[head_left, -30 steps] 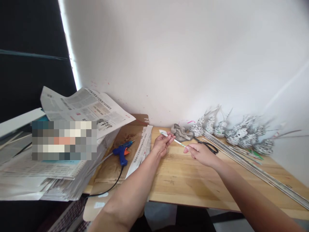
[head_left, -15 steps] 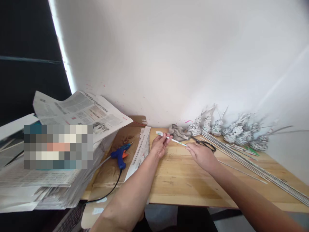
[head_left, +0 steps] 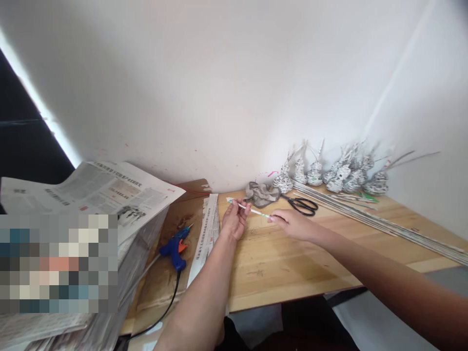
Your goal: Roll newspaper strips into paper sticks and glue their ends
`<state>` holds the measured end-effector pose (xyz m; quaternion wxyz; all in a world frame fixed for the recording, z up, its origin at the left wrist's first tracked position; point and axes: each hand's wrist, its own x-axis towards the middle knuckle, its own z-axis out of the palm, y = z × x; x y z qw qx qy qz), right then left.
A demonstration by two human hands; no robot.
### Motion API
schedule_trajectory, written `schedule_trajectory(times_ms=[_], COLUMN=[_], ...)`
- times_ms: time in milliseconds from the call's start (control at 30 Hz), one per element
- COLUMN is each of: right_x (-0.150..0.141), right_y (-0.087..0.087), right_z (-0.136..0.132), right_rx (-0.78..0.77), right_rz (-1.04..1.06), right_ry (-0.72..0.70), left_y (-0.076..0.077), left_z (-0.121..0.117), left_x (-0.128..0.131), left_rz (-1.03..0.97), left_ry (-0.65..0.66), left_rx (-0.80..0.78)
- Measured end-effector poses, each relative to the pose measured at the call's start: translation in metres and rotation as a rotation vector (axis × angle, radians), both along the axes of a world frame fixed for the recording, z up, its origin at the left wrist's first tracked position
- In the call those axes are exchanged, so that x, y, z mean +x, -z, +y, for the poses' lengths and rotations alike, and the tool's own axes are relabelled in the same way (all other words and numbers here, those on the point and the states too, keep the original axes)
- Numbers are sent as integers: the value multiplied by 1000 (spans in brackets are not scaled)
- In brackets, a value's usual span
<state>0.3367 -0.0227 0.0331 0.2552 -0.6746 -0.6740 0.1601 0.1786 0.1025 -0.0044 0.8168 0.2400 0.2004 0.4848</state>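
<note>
A thin rolled paper stick, white with green marks, stretches between my two hands above the wooden table. My left hand pinches it near its far left end, where a loose flap of paper sticks out past the fingers. The right end is closed in the fingers of my right hand, which hide its tip. Just beyond the hands lies a crumpled grey cloth. Black-handled scissors rest beside it, past my right hand.
Woven paper figures stand along the wall. Long paper sticks run across the table's right side. On the left are newspaper strips, a blue glue gun on cardboard with its cord, and a tall newspaper stack.
The view has tilted and shifted. Both hands still hold the paper stick, and my right hand sits slightly further left in view. The scissors now show more fully.
</note>
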Motion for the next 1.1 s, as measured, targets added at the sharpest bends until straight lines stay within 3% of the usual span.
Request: schedule_trajectory(times_ms=[100, 267, 533, 633, 833, 933, 1033, 1100], right_x=[-5, -6, 0, 1, -4, -6, -6, -6], right_y=[6, 11, 0, -6, -2, 2, 1, -4], right_z=[-1, -3, 0, 1, -2, -3, -1, 1], right_rx=[117, 120, -50, -105, 202, 212, 135, -29], right_rz=[-182, -285, 28, 18, -353, -444, -250, 6], right_ry=[-6, 8, -73, -79, -11, 26, 16, 3], left_y=[2, 2, 2, 2, 1, -1, -5, -8], left_z=[0, -2, -2, -2, -2, -2, -3, -4], left_x=[0, 1, -1, -1, 0, 0, -1, -2], left_rz=[-7, 12, 18, -21, -51, -48, -48, -36], left_ry=[8, 32, 88, 94, 70, 64, 50, 53], left_rx=[39, 68, 92, 104, 87, 72, 45, 25])
